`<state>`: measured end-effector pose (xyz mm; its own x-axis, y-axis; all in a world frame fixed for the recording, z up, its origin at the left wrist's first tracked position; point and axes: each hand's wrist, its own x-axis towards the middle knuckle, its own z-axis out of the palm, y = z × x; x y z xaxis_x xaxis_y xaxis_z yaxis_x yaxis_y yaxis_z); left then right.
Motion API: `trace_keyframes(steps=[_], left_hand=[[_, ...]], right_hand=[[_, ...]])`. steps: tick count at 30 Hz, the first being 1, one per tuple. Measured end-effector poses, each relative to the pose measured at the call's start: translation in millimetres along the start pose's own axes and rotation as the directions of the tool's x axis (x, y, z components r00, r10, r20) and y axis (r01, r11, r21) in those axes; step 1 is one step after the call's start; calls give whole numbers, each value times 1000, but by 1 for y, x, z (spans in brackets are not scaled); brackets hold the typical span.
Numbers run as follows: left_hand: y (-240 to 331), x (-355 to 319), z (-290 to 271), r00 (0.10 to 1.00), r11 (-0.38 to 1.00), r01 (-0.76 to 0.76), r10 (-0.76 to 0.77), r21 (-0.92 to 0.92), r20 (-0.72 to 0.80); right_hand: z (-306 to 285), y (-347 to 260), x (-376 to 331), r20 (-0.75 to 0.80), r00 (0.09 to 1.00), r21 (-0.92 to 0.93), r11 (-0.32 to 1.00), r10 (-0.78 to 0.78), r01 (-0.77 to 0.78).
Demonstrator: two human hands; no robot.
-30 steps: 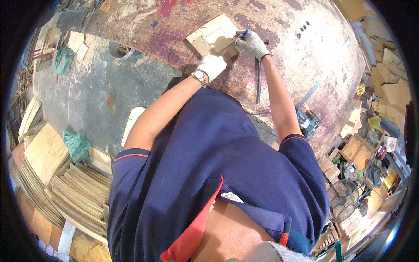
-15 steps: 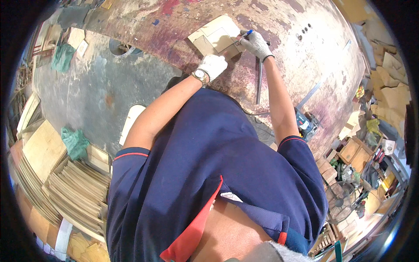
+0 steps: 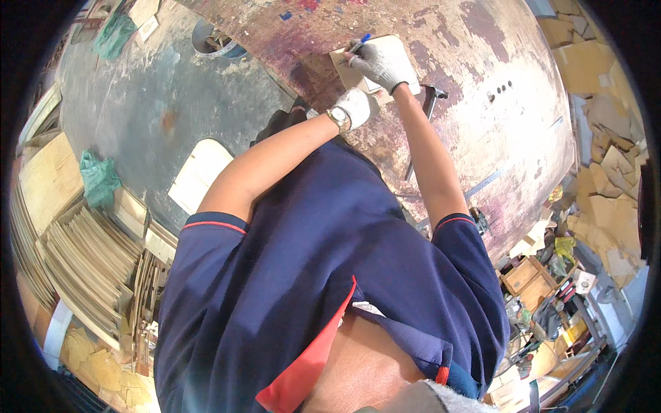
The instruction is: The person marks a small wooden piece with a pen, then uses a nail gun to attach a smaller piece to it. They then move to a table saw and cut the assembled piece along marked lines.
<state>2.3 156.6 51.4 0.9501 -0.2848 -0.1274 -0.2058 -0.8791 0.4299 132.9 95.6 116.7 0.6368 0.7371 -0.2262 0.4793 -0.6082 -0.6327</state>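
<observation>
Pen in hand over a pale board

Head view: the gloved right hand [image 3: 377,65] grips a blue-ended pen [image 3: 364,39] above the pale board [image 3: 403,56], which lies on the paint-stained worktop [image 3: 530,127]. The gloved left hand [image 3: 356,108] rests at the board's near edge; its fingers are too unclear to tell whether they pinch it. A dark metal tool [image 3: 432,100] lies just right of the board.
</observation>
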Motion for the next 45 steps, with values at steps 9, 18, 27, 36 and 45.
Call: trace_keyframes(steps=[9,18,27,36,45], left_hand=[[4,3,-12,986,976,-121,97,183,133],[5,3,-16,990,983,-125,116,132,79],[7,0,-21,983,975,-147,125,168,133],[0,8,-6,966,962,-187,144,198,215],[3,6,-19,968,985,-122,92,120,232]], right_hand=[[20,11,40,200,977,119,992,-74,51],[19,10,41,174,981,112,992,-81,62],[22,13,44,151,982,138,986,-115,95],[21,16,44,106,989,29,995,-101,98],[25,30,39,79,992,108,990,-101,92]])
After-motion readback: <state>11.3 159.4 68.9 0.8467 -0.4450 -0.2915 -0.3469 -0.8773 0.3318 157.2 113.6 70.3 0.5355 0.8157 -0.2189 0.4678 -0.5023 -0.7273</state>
